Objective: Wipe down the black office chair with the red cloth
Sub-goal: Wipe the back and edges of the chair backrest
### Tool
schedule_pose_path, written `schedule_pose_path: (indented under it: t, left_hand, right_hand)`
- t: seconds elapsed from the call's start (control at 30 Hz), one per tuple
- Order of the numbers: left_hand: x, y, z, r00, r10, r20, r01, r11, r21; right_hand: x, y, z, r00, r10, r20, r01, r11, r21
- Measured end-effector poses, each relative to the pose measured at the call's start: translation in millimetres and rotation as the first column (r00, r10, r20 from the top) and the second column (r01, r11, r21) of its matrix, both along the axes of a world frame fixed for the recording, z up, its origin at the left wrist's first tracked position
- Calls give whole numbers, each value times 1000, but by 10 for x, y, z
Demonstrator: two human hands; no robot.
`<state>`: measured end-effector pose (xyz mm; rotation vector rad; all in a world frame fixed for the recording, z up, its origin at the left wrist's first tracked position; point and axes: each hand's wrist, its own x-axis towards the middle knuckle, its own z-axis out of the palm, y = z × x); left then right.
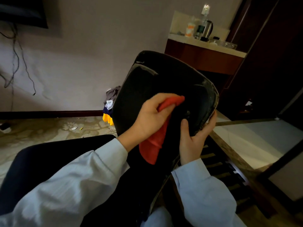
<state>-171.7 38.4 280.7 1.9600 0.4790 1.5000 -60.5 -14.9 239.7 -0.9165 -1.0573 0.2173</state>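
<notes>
The black office chair (157, 79) fills the middle of the head view, its worn backrest tilted toward me and its seat low on the left. My left hand (150, 117) grips the red cloth (155, 141) and presses it against the front of the backrest; the cloth's loose end hangs down below the hand. My right hand (195, 138) holds the cracked right edge of the backrest, thumb on the front face and fingers curled behind it.
A wooden counter (205, 58) with a kettle (207, 28) and bottles stands at the back right. A pile of clothes (109, 104) lies on the floor by the wall. A bed frame (246, 145) runs along the right. Cables (16, 59) hang on the left wall.
</notes>
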Motion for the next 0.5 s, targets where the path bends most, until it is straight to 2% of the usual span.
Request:
schedule_pose_path:
  t: [0.07, 0.17, 0.27, 0.37, 0.5]
  left_hand:
    - [30, 129, 25, 985, 170, 41, -166, 983, -82]
    - [125, 278, 123, 941, 327, -81, -329, 944, -16]
    - [265, 282, 196, 913, 350, -209, -364, 931, -30]
    - [301, 185, 172, 921, 327, -210, -353, 930, -102]
    - [209, -32, 108, 955, 230, -186, -245, 968, -58]
  right_hand:
    - [1, 5, -10, 1000, -15, 10, 15, 1000, 0]
    - [5, 1, -6, 1000, -14, -3, 14, 1000, -22]
    - [1, -10, -4, 1000, -15, -7, 15, 1000, -26]
    - [4, -4, 3, 1000, -17, -12, 17, 1000, -25]
    - [-4, -16, 27, 1000, 0, -13, 0, 1000, 3]
